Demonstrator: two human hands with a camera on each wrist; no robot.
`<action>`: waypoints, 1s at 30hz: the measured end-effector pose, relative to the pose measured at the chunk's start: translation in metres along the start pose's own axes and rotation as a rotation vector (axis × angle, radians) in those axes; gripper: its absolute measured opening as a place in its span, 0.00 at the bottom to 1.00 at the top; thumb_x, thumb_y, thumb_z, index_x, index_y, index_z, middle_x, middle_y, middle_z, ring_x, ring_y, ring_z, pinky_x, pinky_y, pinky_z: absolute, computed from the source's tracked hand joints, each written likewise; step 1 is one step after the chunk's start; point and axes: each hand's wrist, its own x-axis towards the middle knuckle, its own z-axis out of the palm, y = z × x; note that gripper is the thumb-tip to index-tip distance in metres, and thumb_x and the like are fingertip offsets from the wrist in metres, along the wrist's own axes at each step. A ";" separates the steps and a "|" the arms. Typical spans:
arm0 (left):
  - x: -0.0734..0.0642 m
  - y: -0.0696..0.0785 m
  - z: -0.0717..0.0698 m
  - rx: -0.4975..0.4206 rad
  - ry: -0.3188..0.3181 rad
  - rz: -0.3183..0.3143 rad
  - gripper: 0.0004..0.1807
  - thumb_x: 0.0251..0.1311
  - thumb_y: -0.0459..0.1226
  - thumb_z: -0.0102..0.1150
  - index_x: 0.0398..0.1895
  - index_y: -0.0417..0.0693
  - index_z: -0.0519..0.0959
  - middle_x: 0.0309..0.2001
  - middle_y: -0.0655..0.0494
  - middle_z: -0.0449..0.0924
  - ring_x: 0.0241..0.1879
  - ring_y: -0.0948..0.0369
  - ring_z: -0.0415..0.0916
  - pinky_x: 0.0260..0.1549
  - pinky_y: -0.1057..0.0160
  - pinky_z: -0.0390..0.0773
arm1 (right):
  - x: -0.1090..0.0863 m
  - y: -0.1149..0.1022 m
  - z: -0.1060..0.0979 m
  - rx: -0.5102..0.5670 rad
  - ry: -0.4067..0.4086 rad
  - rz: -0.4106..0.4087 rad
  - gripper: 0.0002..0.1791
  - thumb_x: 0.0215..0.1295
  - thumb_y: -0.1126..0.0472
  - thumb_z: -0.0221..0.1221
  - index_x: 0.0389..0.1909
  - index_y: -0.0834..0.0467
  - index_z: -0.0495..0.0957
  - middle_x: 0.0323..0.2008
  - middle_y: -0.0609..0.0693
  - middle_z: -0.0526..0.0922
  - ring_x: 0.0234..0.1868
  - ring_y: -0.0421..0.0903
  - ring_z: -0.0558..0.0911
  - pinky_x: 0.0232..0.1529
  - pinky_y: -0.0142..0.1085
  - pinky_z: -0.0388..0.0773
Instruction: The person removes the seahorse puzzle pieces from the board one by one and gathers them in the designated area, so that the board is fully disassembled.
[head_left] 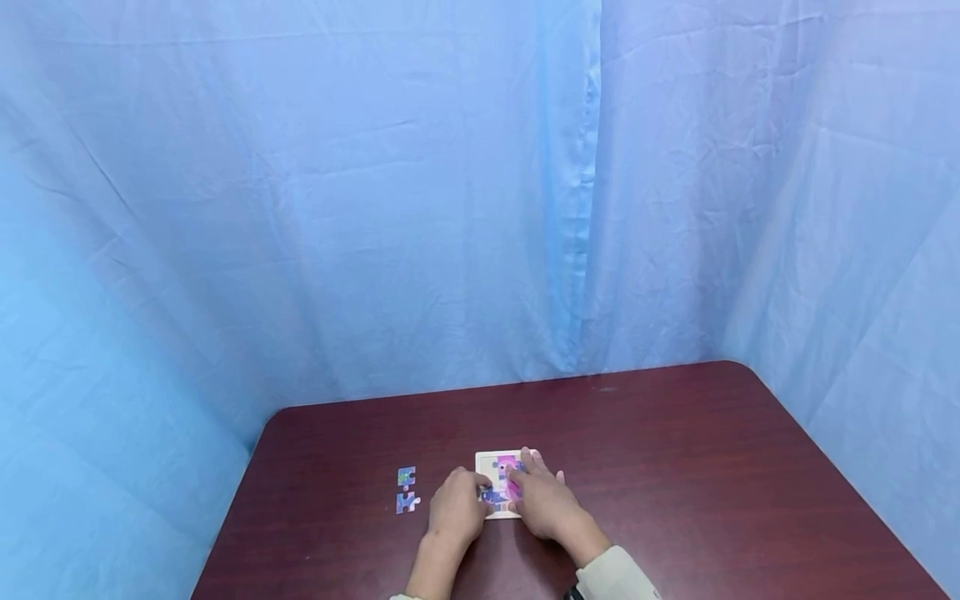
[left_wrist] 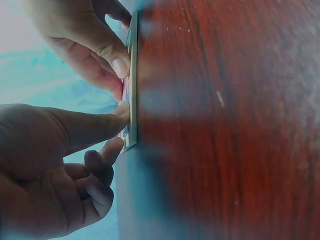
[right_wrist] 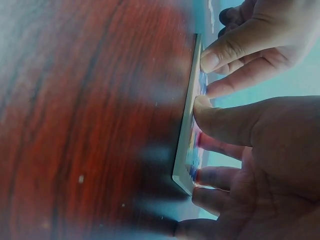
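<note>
A jigsaw puzzle in a shallow pale tray [head_left: 486,456] lies on the table, its left part showing bare tray. At the tray's lower left, my left hand [head_left: 457,505] pinches a dark blue puzzle piece [head_left: 495,495] between thumb and index finger. My right hand [head_left: 546,500] rests over the right side, its fingers spread and touching the pink pieces. In the left wrist view the tray's edge [left_wrist: 134,65] appears side-on, with fingertips of both hands on top. The right wrist view shows the right thumb [right_wrist: 207,114] on the near rim; the hands partly hide the picture.
Two loose puzzle pieces, an upper one [head_left: 406,476] and a lower one [head_left: 406,502], lie left of the tray. The dark red wooden table [head_left: 675,467] has rounded far corners. Blue cloth [head_left: 420,208] hangs behind and at both sides.
</note>
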 end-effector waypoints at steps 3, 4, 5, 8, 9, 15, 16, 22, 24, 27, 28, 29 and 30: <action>0.001 -0.001 0.002 -0.012 0.001 0.005 0.16 0.45 0.31 0.82 0.40 0.46 0.91 0.33 0.53 0.80 0.30 0.58 0.78 0.32 0.53 0.79 | 0.000 0.001 0.000 0.001 0.009 -0.003 0.24 0.70 0.61 0.65 0.66 0.61 0.80 0.80 0.67 0.63 0.83 0.64 0.60 0.72 0.73 0.61; 0.001 -0.001 0.002 -0.014 0.001 0.005 0.16 0.45 0.31 0.82 0.40 0.46 0.90 0.32 0.53 0.80 0.30 0.59 0.76 0.31 0.54 0.78 | 0.001 0.001 0.000 -0.002 0.012 -0.004 0.23 0.71 0.61 0.65 0.65 0.61 0.80 0.80 0.67 0.63 0.83 0.64 0.60 0.72 0.73 0.61; 0.001 -0.001 0.002 -0.015 0.001 0.005 0.16 0.45 0.31 0.82 0.40 0.46 0.90 0.32 0.53 0.79 0.29 0.59 0.76 0.31 0.54 0.78 | 0.001 0.002 0.000 -0.003 0.014 -0.004 0.23 0.71 0.61 0.64 0.65 0.61 0.80 0.80 0.67 0.63 0.83 0.64 0.61 0.72 0.74 0.62; 0.002 0.000 0.002 -0.013 0.008 0.011 0.16 0.45 0.31 0.82 0.39 0.46 0.90 0.32 0.53 0.79 0.30 0.58 0.76 0.32 0.54 0.79 | 0.001 0.001 0.000 -0.009 0.017 -0.002 0.23 0.71 0.61 0.65 0.65 0.61 0.80 0.80 0.67 0.63 0.83 0.64 0.61 0.72 0.74 0.62; 0.002 0.000 0.002 -0.010 0.011 0.013 0.16 0.45 0.31 0.82 0.39 0.46 0.90 0.32 0.53 0.79 0.30 0.58 0.77 0.32 0.54 0.79 | 0.001 0.001 0.001 -0.011 0.019 -0.002 0.23 0.71 0.61 0.65 0.65 0.61 0.81 0.80 0.67 0.63 0.83 0.64 0.61 0.72 0.74 0.62; 0.001 0.002 0.001 0.005 0.029 0.005 0.15 0.44 0.30 0.81 0.38 0.45 0.90 0.32 0.53 0.81 0.31 0.57 0.80 0.33 0.53 0.80 | 0.001 0.000 0.002 -0.015 0.025 -0.009 0.22 0.71 0.62 0.64 0.64 0.61 0.81 0.79 0.67 0.64 0.82 0.64 0.62 0.71 0.74 0.63; 0.001 0.003 0.002 0.006 0.034 0.003 0.15 0.44 0.29 0.81 0.38 0.45 0.90 0.32 0.53 0.82 0.31 0.57 0.80 0.33 0.53 0.81 | 0.002 0.000 0.002 -0.017 0.025 -0.009 0.22 0.71 0.62 0.64 0.64 0.61 0.81 0.79 0.67 0.64 0.82 0.64 0.62 0.71 0.74 0.63; 0.002 0.005 0.000 0.012 0.035 -0.006 0.15 0.44 0.29 0.81 0.38 0.45 0.91 0.36 0.48 0.88 0.35 0.53 0.85 0.35 0.50 0.83 | 0.002 0.001 0.002 -0.020 0.029 -0.009 0.22 0.71 0.62 0.64 0.64 0.61 0.81 0.79 0.67 0.64 0.82 0.64 0.62 0.70 0.74 0.64; 0.002 0.006 0.000 0.015 0.034 -0.008 0.15 0.45 0.29 0.81 0.38 0.45 0.91 0.36 0.48 0.88 0.35 0.54 0.85 0.36 0.50 0.83 | 0.002 0.000 0.002 -0.025 0.035 -0.009 0.21 0.71 0.63 0.64 0.63 0.61 0.81 0.79 0.67 0.65 0.82 0.64 0.63 0.70 0.74 0.65; 0.002 0.006 0.001 0.026 0.043 -0.001 0.14 0.45 0.29 0.81 0.37 0.46 0.90 0.35 0.50 0.87 0.33 0.56 0.84 0.35 0.52 0.82 | 0.003 0.000 0.003 -0.030 0.045 -0.006 0.21 0.71 0.63 0.64 0.63 0.61 0.82 0.79 0.66 0.66 0.82 0.63 0.63 0.69 0.74 0.66; 0.002 0.006 0.001 0.029 0.047 0.002 0.14 0.45 0.29 0.81 0.37 0.47 0.90 0.34 0.51 0.87 0.32 0.57 0.83 0.34 0.53 0.81 | 0.003 0.000 0.003 -0.026 0.047 -0.004 0.21 0.71 0.63 0.64 0.62 0.61 0.82 0.79 0.66 0.66 0.82 0.63 0.63 0.69 0.74 0.65; 0.002 0.006 0.001 0.034 0.050 0.006 0.14 0.44 0.29 0.81 0.36 0.47 0.90 0.34 0.52 0.86 0.32 0.57 0.83 0.33 0.53 0.81 | 0.003 0.000 0.003 -0.025 0.050 -0.003 0.21 0.70 0.63 0.64 0.62 0.61 0.82 0.78 0.66 0.66 0.82 0.64 0.63 0.69 0.74 0.65; 0.002 0.006 0.002 0.038 0.054 0.009 0.14 0.44 0.29 0.81 0.35 0.48 0.89 0.33 0.53 0.86 0.31 0.57 0.82 0.32 0.54 0.80 | 0.003 0.000 0.003 -0.019 0.049 0.000 0.21 0.70 0.63 0.64 0.62 0.61 0.82 0.79 0.66 0.66 0.82 0.63 0.63 0.69 0.74 0.65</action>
